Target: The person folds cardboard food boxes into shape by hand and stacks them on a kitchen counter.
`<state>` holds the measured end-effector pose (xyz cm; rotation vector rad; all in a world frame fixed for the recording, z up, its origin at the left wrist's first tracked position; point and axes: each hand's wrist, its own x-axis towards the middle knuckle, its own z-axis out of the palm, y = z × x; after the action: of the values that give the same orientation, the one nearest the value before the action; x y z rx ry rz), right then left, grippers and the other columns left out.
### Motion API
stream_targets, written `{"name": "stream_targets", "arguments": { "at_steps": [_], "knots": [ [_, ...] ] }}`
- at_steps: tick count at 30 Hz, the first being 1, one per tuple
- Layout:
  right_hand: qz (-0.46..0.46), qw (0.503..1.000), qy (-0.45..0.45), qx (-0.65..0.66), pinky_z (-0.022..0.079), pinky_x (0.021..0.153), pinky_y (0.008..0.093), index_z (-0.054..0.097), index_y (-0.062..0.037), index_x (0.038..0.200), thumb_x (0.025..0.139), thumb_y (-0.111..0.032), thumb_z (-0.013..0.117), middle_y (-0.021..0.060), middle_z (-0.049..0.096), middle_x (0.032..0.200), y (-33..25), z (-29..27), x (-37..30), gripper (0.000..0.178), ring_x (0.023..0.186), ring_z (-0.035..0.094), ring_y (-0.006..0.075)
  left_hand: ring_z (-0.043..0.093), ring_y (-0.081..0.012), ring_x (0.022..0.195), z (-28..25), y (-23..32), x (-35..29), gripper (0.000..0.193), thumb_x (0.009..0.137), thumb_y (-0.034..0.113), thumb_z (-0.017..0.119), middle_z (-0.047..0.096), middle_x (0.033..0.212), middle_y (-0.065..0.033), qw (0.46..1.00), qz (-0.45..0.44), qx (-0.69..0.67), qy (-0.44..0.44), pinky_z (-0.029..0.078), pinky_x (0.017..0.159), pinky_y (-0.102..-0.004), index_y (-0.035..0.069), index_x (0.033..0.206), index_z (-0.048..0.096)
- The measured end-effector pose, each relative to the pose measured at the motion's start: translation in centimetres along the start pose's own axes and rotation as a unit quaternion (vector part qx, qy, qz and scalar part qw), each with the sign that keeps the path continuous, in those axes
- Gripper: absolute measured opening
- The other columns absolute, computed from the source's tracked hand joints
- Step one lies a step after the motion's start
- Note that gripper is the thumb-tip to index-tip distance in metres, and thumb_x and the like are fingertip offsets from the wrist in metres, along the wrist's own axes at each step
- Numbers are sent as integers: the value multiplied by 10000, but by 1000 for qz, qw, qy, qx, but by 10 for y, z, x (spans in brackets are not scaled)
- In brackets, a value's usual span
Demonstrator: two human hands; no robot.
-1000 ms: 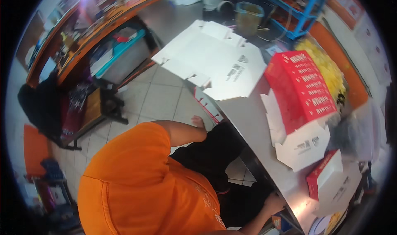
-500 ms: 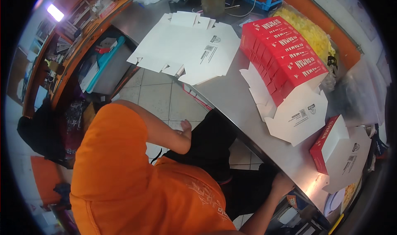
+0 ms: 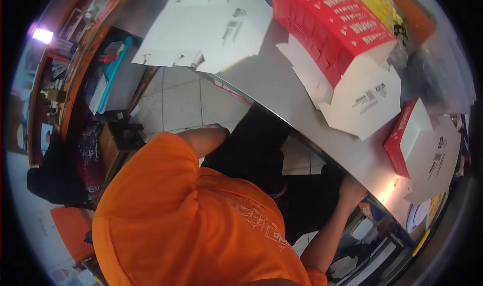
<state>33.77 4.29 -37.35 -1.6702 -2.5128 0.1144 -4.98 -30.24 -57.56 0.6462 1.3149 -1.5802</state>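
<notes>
Two bare hands are positioned near the desk (image 3: 282,85), and neither visibly holds a carton. The right hand (image 3: 352,191) rests against the dark trousers (image 3: 314,198) beside the desk edge, fingers hidden; the left hand (image 3: 215,129) is barely distinguishable at the bent arm. Neither grip's state can be told. Flat white cardboard (image 3: 201,29) lies at the desk's left end, a row of red cartons (image 3: 334,27) stands beside it, and an open carton (image 3: 403,135) lies nearest the right hand. Sound handling probably requires light, even pressure on the walls, keeping flaps uncreased.
</notes>
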Motion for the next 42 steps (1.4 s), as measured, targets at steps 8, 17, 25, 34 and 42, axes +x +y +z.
{"name": "stream_targets", "arguments": {
  "at_steps": [8, 17, 25, 34, 42],
  "knots": [
    [-22, 997, -38, -65, 540, 981, 573, 708, -38, 1308, 1036, -376, 542, 258, 720, 1294, 14, 4, -3, 465, 1196, 685, 456, 661, -440, 1169, 71, 4, -177, 587, 794, 446, 871, 715, 1302, -104, 975, 0, 184, 121, 664, 656, -452, 168, 1301, 766],
    [32, 987, -103, -118, 553, 985, 557, 662, -91, 1407, 1029, -390, 527, 224, 696, 1376, -7, -13, -2, 499, 1230, 686, 430, 731, -390, 1088, 40, 20, -39, 556, 891, 509, 771, 699, 1402, -64, 974, -76, 187, -107, 638, 912, -531, 203, 1354, 729],
    [6, 996, -68, -64, 540, 1020, 550, 680, -78, 1375, 991, -345, 588, 244, 697, 1362, 2, 8, 4, 476, 1232, 672, 459, 705, -336, 1167, 26, 16, -22, 607, 932, 481, 765, 692, 1401, -12, 988, -131, 75, -11, 597, 939, -446, 216, 1464, 644],
    [35, 977, -97, -188, 593, 858, 599, 812, -94, 1062, 993, -533, 585, 247, 777, 1058, 22, 20, 4, 499, 963, 742, 494, 737, -306, 1139, 65, 35, -132, 582, 1023, 476, 660, 653, 1496, -9, 969, -9, 223, -106, 513, 1124, -563, 173, 1516, 597],
    [27, 984, -96, -147, 513, 1029, 621, 757, -149, 1276, 1030, -522, 514, 224, 723, 1301, 50, 36, 19, 509, 1201, 666, 495, 630, -390, 1335, 32, 66, 25, 698, 977, 450, 716, 598, 1531, -132, 933, -355, -19, -57, 600, 990, -536, 109, 1558, 532]
  ]
}}
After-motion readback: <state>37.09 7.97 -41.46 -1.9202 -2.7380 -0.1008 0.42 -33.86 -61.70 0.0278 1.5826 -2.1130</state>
